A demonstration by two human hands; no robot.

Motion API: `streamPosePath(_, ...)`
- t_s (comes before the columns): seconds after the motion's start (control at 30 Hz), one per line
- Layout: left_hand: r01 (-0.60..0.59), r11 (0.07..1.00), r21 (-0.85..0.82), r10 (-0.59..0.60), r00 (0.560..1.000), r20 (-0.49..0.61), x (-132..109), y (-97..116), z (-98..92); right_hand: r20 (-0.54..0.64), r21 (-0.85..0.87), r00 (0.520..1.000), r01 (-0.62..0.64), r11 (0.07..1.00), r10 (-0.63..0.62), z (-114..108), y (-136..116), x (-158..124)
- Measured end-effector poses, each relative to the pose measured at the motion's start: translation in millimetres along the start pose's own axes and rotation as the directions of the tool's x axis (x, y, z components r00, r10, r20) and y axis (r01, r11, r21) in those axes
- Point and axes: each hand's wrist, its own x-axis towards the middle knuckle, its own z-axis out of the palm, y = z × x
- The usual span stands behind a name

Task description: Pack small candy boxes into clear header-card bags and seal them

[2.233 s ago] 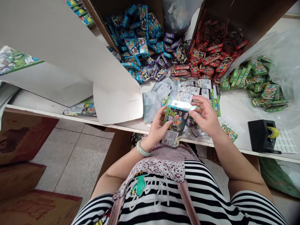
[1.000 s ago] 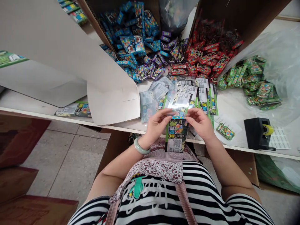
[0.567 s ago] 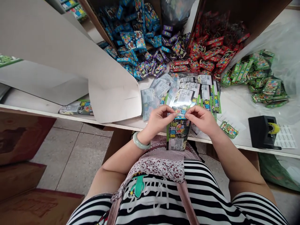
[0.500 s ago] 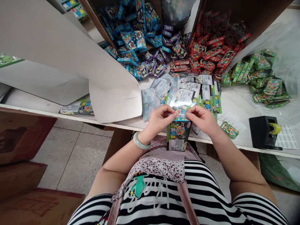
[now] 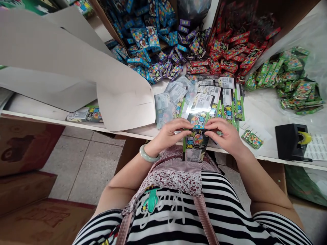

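A dark printed candy packet [image 5: 196,144] hangs over the table's front edge, with its blue top edge level with my fingers. My left hand [image 5: 176,132] pinches the top left corner between thumb and fingers. At the top right corner, my right hand [image 5: 221,132] pinches it the same way. Just beyond my hands lie several flat printed packets [image 5: 204,102] with white barcode labels, overlapping each other. Clear plastic bags [image 5: 163,105] lie to their left.
Blue packets [image 5: 143,37], purple packets [image 5: 176,61] and red packets [image 5: 230,54] are heaped at the back. Green packets [image 5: 293,81] lie at the right in clear plastic. A black tape dispenser [image 5: 290,141] stands front right, near a small green packet [image 5: 252,139]. White card sheets [image 5: 125,98] curl at the left.
My fingers have gone from the packet's inner top edge to its corners, pressing along the blue edge. The fingers now lie straighter over it. The whole view has shifted slightly.
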Motion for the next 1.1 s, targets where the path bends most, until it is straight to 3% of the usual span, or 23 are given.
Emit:
streamPosePath(0.2,0.136,0.976,-0.172,-0.164,0.974,-0.158,-8.1,-13.4,17.5,-0.157,-0.044,0.983,0.085,0.995,-0.091,17.4,12.3,-4.5)
streamPosePath(0.4,0.064,0.998,-0.023,-0.067,0.980,-0.187,-5.6,-18.0,19.0,-0.269,-0.035,0.963,0.013,0.999,-0.022,36.7,13.0,-9.3)
streamPosePath(0.47,0.049,0.999,-0.005,-0.049,0.976,-0.212,-5.2,-20.6,17.5,-0.170,0.001,0.985,0.015,1.000,-0.015,30.9,12.9,-12.3)
streamPosePath(0.53,0.039,0.999,-0.001,-0.038,0.971,-0.238,-3.2,-24.8,15.5,-0.047,0.047,0.999,0.016,0.999,-0.013,11.9,19.4,-16.0)
streamPosePath(0.6,0.033,0.999,0.008,-0.030,0.967,-0.254,0.0,-29.2,14.0,-0.100,0.044,0.993,-0.052,0.998,0.056,-20.1,34.9,-21.2)
streamPosePath(0.63,0.034,0.999,0.014,-0.029,0.966,-0.258,1.8,-31.0,13.7,-0.203,0.009,0.971,-0.130,0.991,0.129,-39.1,45.7,-24.4)
streamPosePath(0.67,0.037,0.999,0.023,-0.030,0.965,-0.262,3.4,-32.1,13.9,-0.332,-0.038,0.918,-0.243,0.969,0.217,-58.4,58.1,-27.5)
streamPosePath(0.73,0.047,0.998,0.038,-0.035,0.963,-0.268,5.5,-33.0,15.1,-0.494,-0.172,0.779,-0.524,0.834,0.387,-92.8,84.5,-32.1)
streamPosePath(0.8,0.051,0.997,0.050,-0.036,0.961,-0.275,6.3,-32.8,17.2,-0.509,-0.277,0.671,-0.721,0.636,0.539,-115.1,107.8,-33.4)
streamPosePath(0.87,0.047,0.997,0.057,-0.030,0.960,-0.278,6.0,-32.8,19.1,-0.476,-0.309,0.600,-0.799,0.516,0.643,-123.5,124.1,-32.2)
streamPosePath(0.93,0.038,0.997,0.061,-0.019,0.959,-0.282,5.2,-33.5,20.0,-0.454,-0.281,0.567,-0.823,0.494,0.687,-122.9,133.1,-31.4)
streamPosePath(1.1,0.040,0.996,0.076,-0.016,0.956,-0.292,3.5,-36.1,18.0,-0.416,-0.149,0.549,-0.828,0.541,0.725,-126.8,133.8,-44.8)
